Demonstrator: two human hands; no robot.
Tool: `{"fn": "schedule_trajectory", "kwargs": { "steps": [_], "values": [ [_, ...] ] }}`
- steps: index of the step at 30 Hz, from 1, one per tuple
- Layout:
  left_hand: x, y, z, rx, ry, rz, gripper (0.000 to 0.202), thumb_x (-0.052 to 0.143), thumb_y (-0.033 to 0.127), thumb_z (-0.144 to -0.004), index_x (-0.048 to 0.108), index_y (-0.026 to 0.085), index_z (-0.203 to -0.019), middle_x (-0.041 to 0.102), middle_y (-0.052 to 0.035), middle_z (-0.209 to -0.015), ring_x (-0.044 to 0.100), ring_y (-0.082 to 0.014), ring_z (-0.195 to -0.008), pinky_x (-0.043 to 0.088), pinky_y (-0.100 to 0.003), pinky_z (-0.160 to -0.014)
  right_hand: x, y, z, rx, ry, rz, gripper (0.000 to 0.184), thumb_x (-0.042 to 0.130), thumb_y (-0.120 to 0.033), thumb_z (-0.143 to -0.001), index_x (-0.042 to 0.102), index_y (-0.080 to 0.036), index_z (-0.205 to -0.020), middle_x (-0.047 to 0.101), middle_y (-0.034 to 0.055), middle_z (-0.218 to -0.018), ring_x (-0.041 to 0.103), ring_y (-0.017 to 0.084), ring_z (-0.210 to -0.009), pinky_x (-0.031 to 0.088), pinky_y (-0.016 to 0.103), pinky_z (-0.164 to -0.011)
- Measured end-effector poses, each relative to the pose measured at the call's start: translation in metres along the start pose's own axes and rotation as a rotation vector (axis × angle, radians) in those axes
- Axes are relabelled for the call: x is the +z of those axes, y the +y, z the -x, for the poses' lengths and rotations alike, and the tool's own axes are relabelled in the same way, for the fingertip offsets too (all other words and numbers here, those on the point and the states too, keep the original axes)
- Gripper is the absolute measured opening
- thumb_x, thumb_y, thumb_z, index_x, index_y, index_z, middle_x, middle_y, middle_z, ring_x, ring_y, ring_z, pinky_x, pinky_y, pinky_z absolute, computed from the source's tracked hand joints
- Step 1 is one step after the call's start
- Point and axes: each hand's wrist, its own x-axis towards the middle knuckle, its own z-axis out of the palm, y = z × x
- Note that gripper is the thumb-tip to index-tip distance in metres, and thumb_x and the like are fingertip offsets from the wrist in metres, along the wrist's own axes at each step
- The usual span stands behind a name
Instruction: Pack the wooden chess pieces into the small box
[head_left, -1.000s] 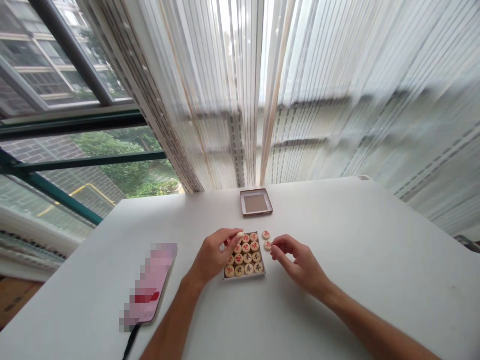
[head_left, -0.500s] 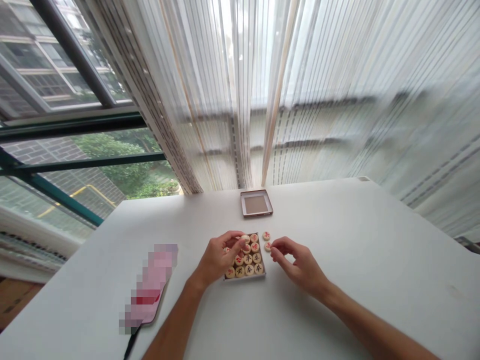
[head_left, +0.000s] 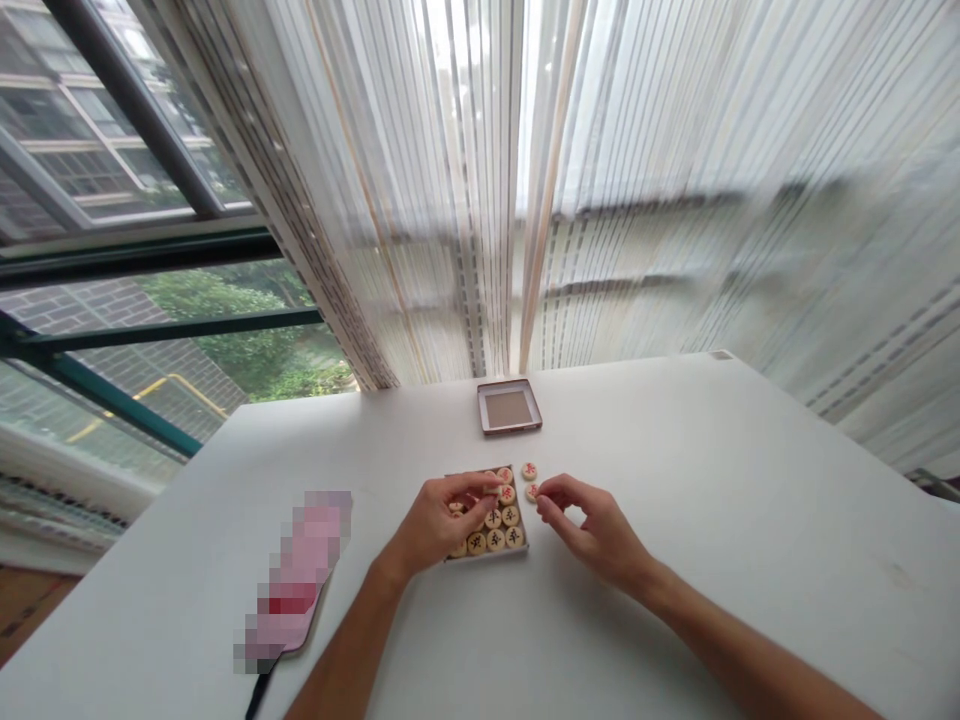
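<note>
My left hand reaches over a shallow box filled with rows of round Chinese chess pieces. Its thumb and forefinger are pinched on a piece seen nearly edge-on, partly hidden by the fingers. The hand covers the box's left side. To the right of the box, two red-marked pieces lie on the table, one behind the other. My right hand has thumb and forefinger closed at the right edge of the nearer loose piece. The farther loose piece lies untouched.
Behind the box, an upturned lid with a brown inside lies on the white table. A pink phone-like object, blurred, with a black strap lies at left. Striped curtains and a window border the far edge.
My left fingers have shifted slightly right and lower over the box, covering more of the pieces. The right hand stays by the nearer loose piece. The whole view has shifted a little.
</note>
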Motion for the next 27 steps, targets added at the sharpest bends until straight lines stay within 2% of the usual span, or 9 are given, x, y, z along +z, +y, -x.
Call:
{"fn": "schedule_trajectory", "kwargs": {
  "steps": [3,6,11,17,24,27],
  "values": [
    [-0.0017,-0.0008,0.0002,-0.029,-0.005,-0.002,0.019,0.071,0.033,-0.085,0.072,0.018,-0.096,0.076,-0.0059,-0.097,0.073,-0.0195,-0.086,0.059,-0.026,-0.075,0.0004,0.0003,0.0001,-0.018,0.003,0.002,0.015,0.057,-0.032,-0.095,0.066,-0.021,-0.094,0.070,0.0018,-0.079,0.066,0.016,-0.072,0.048,0.022,-0.055],
    [-0.0037,0.0002,0.0004,-0.083,-0.036,0.029,0.021,0.071,0.034,-0.085,0.067,0.017,-0.096,0.075,-0.0046,-0.089,0.072,-0.0169,-0.077,0.057,-0.025,-0.071,0.0010,0.0005,0.0006,-0.022,0.000,0.000,0.015,0.057,-0.031,-0.095,0.067,-0.021,-0.095,0.070,0.0021,-0.080,0.066,0.016,-0.072,0.045,0.021,-0.050],
    [-0.0046,0.0042,0.0008,-0.031,-0.059,0.026,0.020,0.071,0.034,-0.085,0.062,0.017,-0.091,0.070,-0.0035,-0.090,0.069,-0.0157,-0.080,0.055,-0.025,-0.073,0.0016,0.0016,0.0012,-0.027,-0.008,-0.002,0.015,0.057,-0.031,-0.095,0.067,-0.020,-0.097,0.070,0.0025,-0.080,0.065,0.015,-0.072,0.040,0.019,-0.043],
    [-0.0046,0.0070,-0.0007,0.103,-0.043,-0.175,0.017,0.069,0.032,-0.087,0.075,0.021,-0.098,0.074,-0.0059,-0.098,0.067,-0.0199,-0.092,0.052,-0.030,-0.086,0.0006,0.0015,0.0004,-0.039,0.005,0.017,0.015,0.057,-0.031,-0.095,0.067,-0.020,-0.094,0.070,0.0022,-0.079,0.065,0.015,-0.071,0.042,0.020,-0.046],
    [-0.0052,0.0017,0.0007,0.052,-0.058,-0.271,0.019,0.066,0.035,-0.089,0.077,0.025,-0.100,0.077,-0.0030,-0.093,0.069,-0.0193,-0.083,0.053,-0.028,-0.078,0.0001,0.0004,0.0005,-0.050,0.010,0.027,0.018,0.056,-0.034,-0.096,0.068,-0.020,-0.097,0.072,0.0039,-0.082,0.066,0.017,-0.073,0.046,0.022,-0.049],
    [-0.0045,-0.0014,0.0012,0.087,-0.099,-0.358,0.016,0.067,0.035,-0.088,0.078,0.026,-0.095,0.076,-0.0031,-0.087,0.066,-0.0194,-0.080,0.051,-0.029,-0.075,0.0003,0.0014,0.0008,-0.047,0.014,0.037,0.019,0.055,-0.034,-0.096,0.068,-0.020,-0.097,0.072,0.0039,-0.081,0.066,0.017,-0.073,0.045,0.021,-0.046]
  ]
}}
